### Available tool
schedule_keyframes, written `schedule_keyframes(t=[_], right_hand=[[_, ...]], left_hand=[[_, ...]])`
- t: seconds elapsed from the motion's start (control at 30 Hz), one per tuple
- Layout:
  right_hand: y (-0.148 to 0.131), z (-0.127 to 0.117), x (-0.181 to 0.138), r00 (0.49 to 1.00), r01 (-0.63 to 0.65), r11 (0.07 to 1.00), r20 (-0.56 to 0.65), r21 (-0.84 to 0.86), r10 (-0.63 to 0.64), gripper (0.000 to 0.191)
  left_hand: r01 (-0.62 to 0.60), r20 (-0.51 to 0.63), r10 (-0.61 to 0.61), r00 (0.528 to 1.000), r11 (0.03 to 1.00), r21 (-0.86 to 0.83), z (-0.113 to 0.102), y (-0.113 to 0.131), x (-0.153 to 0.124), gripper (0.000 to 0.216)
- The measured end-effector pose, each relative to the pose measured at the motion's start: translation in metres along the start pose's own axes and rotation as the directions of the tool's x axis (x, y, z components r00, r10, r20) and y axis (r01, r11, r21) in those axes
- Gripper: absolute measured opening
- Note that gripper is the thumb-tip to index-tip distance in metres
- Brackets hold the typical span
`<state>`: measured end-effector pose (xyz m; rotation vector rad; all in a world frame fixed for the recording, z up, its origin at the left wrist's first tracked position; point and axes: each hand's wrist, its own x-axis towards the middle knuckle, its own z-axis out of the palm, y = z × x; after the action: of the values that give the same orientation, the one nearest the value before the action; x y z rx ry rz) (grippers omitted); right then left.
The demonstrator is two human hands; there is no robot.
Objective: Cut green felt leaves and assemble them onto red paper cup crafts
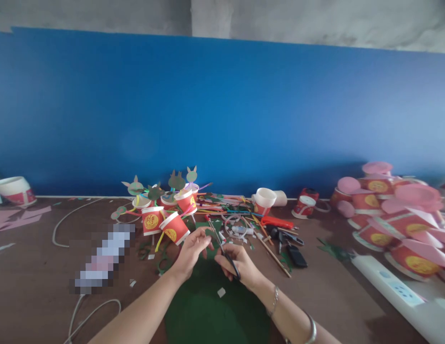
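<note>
My right hand (240, 266) is closed round the dark handles of a pair of scissors (225, 258), whose blades point up and to the left. Close by, my left hand (196, 247) pinches a piece of dark green paper (214, 226), partly hidden by its fingers. The scissor blades pass beside this paper; whether they touch it I cannot tell. Below both hands lies a large dark green sheet (215, 315), with a small white scrap (221, 292) on it. Just left of my left hand, a red and white paper cup (174, 228) leans among several cups with green animal-head cutouts.
Pipe cleaners (225, 208) and sticks lie behind my hands. To the right are a red tool (277, 222), keys with a black fob (297, 256), a white power strip (389, 284) and stacked cups with pink paper (383, 210). A cabled, blurred-out object (105, 258) lies left.
</note>
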<state>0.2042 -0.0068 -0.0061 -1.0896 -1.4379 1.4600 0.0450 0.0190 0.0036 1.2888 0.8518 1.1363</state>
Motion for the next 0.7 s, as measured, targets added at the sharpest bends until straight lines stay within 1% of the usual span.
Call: schedule_keyframes(t=[0.17,0.3,0.43,0.7], right_hand=[[-0.001,0.000,-0.001,1.000,-0.017,1.000,0.026,0.004,0.016,0.038],[-0.001,0.000,-0.001,0.999,0.003,1.000,0.049,0.017,-0.004,0.038],[-0.002,0.000,-0.001,0.999,0.010,1.000,0.035,0.012,-0.010,0.036],[-0.002,0.001,-0.001,1.000,-0.012,0.999,0.005,-0.030,0.012,0.035]], left_hand=[[-0.001,-0.008,0.001,1.000,1.000,0.010,0.001,0.002,-0.001,0.022],[0.011,0.009,-0.011,1.000,1.000,0.025,0.003,0.008,-0.002,0.026],[0.006,0.010,-0.007,1.000,0.999,0.036,0.004,0.010,-0.003,0.024],[0.010,-0.001,-0.010,1.000,1.000,0.021,0.002,0.006,-0.001,0.028]])
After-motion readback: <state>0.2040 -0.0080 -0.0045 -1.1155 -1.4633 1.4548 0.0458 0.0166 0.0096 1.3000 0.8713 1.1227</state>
